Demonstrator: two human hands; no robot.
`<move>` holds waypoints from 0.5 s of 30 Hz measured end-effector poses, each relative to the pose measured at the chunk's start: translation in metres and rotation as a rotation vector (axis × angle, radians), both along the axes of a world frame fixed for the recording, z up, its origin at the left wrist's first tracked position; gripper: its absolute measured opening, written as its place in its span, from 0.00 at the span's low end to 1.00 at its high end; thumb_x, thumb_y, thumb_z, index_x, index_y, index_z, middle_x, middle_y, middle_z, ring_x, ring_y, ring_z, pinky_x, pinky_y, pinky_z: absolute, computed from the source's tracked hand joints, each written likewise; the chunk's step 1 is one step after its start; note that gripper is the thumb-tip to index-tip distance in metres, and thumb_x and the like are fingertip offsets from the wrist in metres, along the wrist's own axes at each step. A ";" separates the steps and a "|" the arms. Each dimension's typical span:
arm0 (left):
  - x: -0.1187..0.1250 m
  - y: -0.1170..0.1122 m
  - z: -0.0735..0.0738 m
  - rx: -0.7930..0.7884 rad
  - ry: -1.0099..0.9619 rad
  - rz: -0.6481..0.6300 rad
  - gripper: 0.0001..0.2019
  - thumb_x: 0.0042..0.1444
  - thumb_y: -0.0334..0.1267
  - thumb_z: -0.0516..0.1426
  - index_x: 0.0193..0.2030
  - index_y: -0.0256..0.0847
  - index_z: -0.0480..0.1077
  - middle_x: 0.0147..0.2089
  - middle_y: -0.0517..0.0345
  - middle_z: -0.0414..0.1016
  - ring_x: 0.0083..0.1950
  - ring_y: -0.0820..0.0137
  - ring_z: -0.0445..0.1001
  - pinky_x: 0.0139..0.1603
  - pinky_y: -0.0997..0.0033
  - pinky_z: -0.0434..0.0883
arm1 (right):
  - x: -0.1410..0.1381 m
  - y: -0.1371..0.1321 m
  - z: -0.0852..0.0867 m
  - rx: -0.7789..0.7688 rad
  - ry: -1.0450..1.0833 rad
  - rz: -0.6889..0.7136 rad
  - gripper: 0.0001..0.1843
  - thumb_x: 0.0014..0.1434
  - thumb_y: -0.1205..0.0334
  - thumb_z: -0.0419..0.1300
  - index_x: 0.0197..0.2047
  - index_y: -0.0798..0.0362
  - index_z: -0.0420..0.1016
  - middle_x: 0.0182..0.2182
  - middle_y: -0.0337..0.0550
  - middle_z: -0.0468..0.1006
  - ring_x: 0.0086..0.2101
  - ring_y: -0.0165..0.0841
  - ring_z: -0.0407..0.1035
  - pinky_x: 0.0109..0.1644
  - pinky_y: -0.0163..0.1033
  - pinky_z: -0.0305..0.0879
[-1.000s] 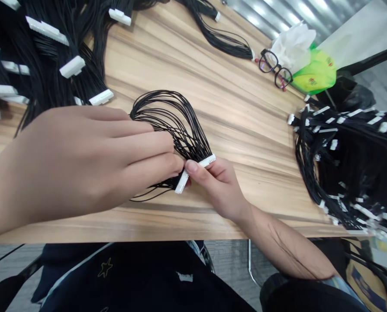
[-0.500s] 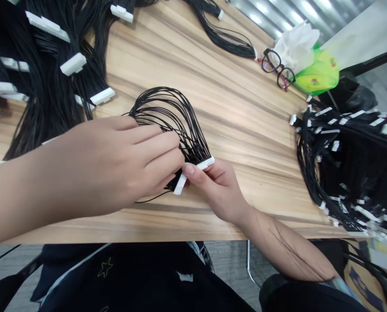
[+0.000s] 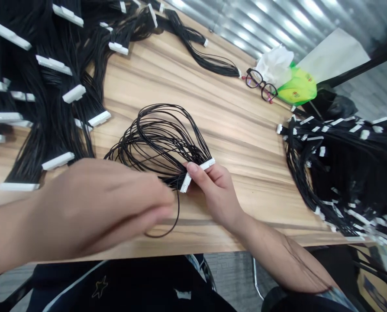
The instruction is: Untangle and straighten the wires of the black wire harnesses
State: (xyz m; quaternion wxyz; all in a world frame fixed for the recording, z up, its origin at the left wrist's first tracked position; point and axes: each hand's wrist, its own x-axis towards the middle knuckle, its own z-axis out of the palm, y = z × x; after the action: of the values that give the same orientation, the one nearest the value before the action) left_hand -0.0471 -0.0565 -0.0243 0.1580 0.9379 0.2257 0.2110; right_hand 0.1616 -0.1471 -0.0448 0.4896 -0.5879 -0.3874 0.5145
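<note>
My right hand (image 3: 217, 195) pinches a white multi-pin connector (image 3: 198, 173) between thumb and fingers, near the middle of the wooden table (image 3: 245, 134). From that connector, a bundle of thin black wires (image 3: 157, 138) fans out in wide loops across the wood. One loop hangs past the table's near part, under my left hand (image 3: 99, 208). That hand is blurred by motion, with its fingertips close to the wires just below the connector. I cannot see whether it holds any wire.
Thick black wire bundles with white connectors (image 3: 50, 95) cover the table's left side. A large heap of the same harnesses (image 3: 343, 173) lies at right. Further back are a smaller bundle (image 3: 206, 58), glasses (image 3: 261, 85) and a green tissue packet (image 3: 297, 86).
My left hand has slid down and left, off the wires. The black loops have spread wider, and one now droops lower. My right hand keeps its pinch on the connector.
</note>
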 end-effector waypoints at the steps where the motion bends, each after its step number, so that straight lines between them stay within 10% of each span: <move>1: 0.004 0.009 0.001 0.021 0.003 -0.015 0.18 0.72 0.52 0.45 0.51 0.53 0.73 0.25 0.68 0.72 0.22 0.76 0.71 0.20 0.78 0.61 | -0.001 0.000 0.001 0.007 0.007 0.000 0.25 0.65 0.38 0.62 0.30 0.52 0.76 0.26 0.39 0.76 0.28 0.29 0.68 0.33 0.36 0.68; 8: 0.005 0.033 0.003 0.222 0.124 0.119 0.21 0.75 0.55 0.43 0.50 0.48 0.73 0.22 0.67 0.65 0.20 0.76 0.64 0.17 0.76 0.49 | -0.001 -0.003 0.003 0.035 0.001 0.109 0.23 0.66 0.42 0.62 0.30 0.52 0.75 0.27 0.37 0.72 0.30 0.28 0.65 0.36 0.36 0.65; 15: 0.015 0.037 0.004 0.341 0.036 -0.003 0.15 0.76 0.42 0.43 0.44 0.40 0.66 0.41 0.60 0.75 0.26 0.77 0.67 0.16 0.78 0.52 | 0.001 -0.001 0.008 0.048 -0.077 0.268 0.24 0.68 0.42 0.59 0.29 0.51 0.77 0.23 0.34 0.64 0.28 0.28 0.61 0.38 0.37 0.65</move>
State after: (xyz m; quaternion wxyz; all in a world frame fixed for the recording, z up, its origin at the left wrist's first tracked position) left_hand -0.0317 -0.0193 -0.0198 -0.0073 0.9550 0.1882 0.2292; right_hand 0.1624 -0.1476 -0.0365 0.4152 -0.5382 -0.4932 0.5429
